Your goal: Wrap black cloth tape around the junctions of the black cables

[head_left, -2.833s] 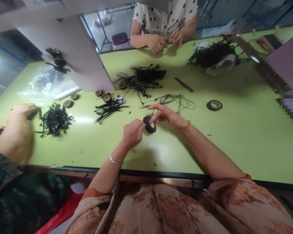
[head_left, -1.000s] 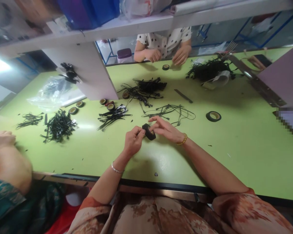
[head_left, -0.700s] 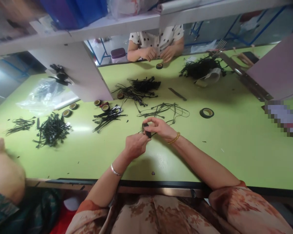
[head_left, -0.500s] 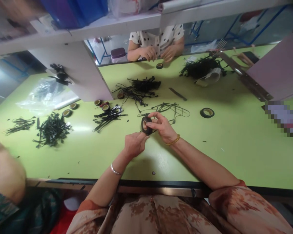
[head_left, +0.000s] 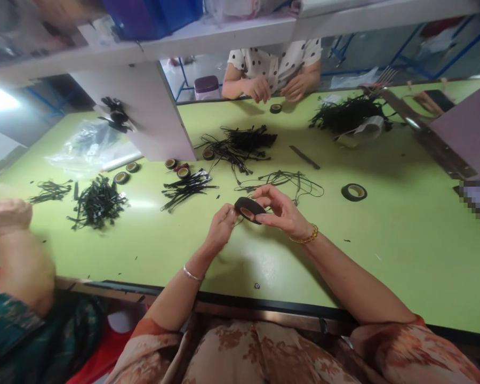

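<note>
My right hand [head_left: 282,213] grips a roll of black tape [head_left: 250,209] by its right side, thumb and fingers around the ring. Close against the roll's left edge, my left hand [head_left: 221,226] is closed in a pinch on a thin black cable [head_left: 239,220], most of which the hand and the roll hide. Beyond the hands lie several loose black cables [head_left: 300,184] in loops on the green table. A bundle of short black cables [head_left: 189,189] rests to the left of them.
Another tape roll [head_left: 354,192] lies at right. More cable piles [head_left: 98,202] and small tape rolls [head_left: 122,177] are at left, by a white upright panel [head_left: 160,117]. Across the table sits a person in a dotted shirt [head_left: 274,66]. A co-worker's arm [head_left: 20,256] is at far left.
The tape roll has tipped from nearly upright to flatter. My right hand has drawn a little away to the right, and my left hand has turned. The camera view has shifted slightly.
</note>
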Demonstrator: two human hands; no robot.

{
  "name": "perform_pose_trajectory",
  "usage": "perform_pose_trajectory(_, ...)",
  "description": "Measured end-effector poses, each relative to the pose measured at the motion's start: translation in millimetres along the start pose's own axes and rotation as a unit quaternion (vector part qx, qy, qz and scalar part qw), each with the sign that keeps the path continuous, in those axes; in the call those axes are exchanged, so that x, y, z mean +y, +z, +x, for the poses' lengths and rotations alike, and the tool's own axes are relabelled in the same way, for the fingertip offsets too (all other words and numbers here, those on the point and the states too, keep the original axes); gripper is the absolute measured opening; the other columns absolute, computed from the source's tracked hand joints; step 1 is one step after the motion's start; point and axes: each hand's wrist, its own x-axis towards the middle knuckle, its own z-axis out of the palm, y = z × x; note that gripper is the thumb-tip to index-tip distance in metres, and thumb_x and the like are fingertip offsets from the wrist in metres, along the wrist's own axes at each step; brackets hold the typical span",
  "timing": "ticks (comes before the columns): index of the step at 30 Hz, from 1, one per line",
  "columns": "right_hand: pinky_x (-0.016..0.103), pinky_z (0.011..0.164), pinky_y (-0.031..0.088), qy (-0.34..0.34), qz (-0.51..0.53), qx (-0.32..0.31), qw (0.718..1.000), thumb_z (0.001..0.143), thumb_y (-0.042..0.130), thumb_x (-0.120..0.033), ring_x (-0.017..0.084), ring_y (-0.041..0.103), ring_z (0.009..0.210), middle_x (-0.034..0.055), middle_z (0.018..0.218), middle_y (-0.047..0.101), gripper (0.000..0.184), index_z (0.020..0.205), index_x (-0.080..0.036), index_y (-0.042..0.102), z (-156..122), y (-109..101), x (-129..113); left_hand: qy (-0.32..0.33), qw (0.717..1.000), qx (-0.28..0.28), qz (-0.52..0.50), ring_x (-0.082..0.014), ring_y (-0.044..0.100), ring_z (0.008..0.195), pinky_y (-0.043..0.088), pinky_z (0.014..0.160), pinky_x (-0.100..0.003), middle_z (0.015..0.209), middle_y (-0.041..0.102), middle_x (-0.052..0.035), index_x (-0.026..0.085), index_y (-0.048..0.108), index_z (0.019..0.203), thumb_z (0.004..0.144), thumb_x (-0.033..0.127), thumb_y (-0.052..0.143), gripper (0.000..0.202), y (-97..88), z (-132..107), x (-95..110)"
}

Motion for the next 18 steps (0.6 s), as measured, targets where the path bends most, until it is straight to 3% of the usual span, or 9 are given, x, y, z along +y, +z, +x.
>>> perform_pose_trajectory(4, 0.031, 0.072, 0.048, -0.018, -0.039, -0.006, 0.999, 0.078, 0.075, -0.04, 0.017, 0.061, 0.078, 0.003, 0.086, 0.064, 0.037, 0.101, -0.02, 0.055, 1, 1, -2, -0.048, 0.99, -0.015, -0.134, -0.001, 0.016, 0.041, 0.011, 0.04, -0.018, 0.055, 0.029, 0.0109, 0.019, 0.042, 0.073, 0.078, 0.055, 0.069, 0.046, -0.5, -2, 11)
perform_pose_trajectory(8, 0.031, 0.071, 0.047, -0.049, -0.137, -0.021, 0.989, 0.079, 0.072, -0.04, 0.016, 0.058, 0.074, 0.0028, 0.085, 0.062, 0.031, 0.096, -0.02, 0.056, 2, 1, 0, -0.033, 0.989, -0.006, -0.141, -0.0013, 0.016, 0.039, 0.011, 0.039, -0.017, 0.05, 0.026, 0.0127, 0.02, 0.041, 0.073, 0.071, 0.053, 0.076, 0.048, -1.9, -3, 14)
perform_pose_trajectory(11, 0.036, 0.075, 0.046, -0.079, -0.255, -0.022, 0.963, 0.08, 0.068, -0.051, 0.019, 0.057, 0.075, 0.0041, 0.082, 0.063, 0.037, 0.097, -0.02, 0.057, 2, 3, 8, 0.039, 0.995, 0.033, -0.08, -0.0032, 0.019, 0.041, 0.015, 0.041, -0.018, 0.048, 0.027, 0.0119, 0.02, 0.043, 0.071, 0.075, 0.055, 0.072, 0.046, -2.8, -2, 8)
perform_pose_trajectory(15, 0.049, 0.088, 0.041, -0.074, -0.387, -0.003, 0.919, 0.083, 0.049, -0.075, 0.029, 0.059, 0.088, 0.0105, 0.083, 0.07, 0.065, 0.109, -0.017, 0.061, 6, 5, 19, 0.126, 0.989, 0.048, 0.064, -0.0061, 0.029, 0.05, 0.025, 0.049, -0.02, 0.053, 0.036, 0.007, 0.018, 0.047, 0.066, 0.083, 0.056, 0.062, 0.045, -4.1, -2, -1)
perform_pose_trajectory(18, 0.05, 0.094, 0.04, -0.01, -0.346, 0.012, 0.938, 0.086, 0.029, -0.082, 0.032, 0.062, 0.098, 0.0138, 0.094, 0.073, 0.084, 0.13, -0.015, 0.055, 8, 4, 24, 0.175, 0.966, 0.036, 0.185, -0.0081, 0.036, 0.055, 0.031, 0.055, -0.022, 0.057, 0.042, 0.0044, 0.017, 0.05, 0.065, 0.09, 0.05, 0.054, 0.041, -4.6, -3, -4)
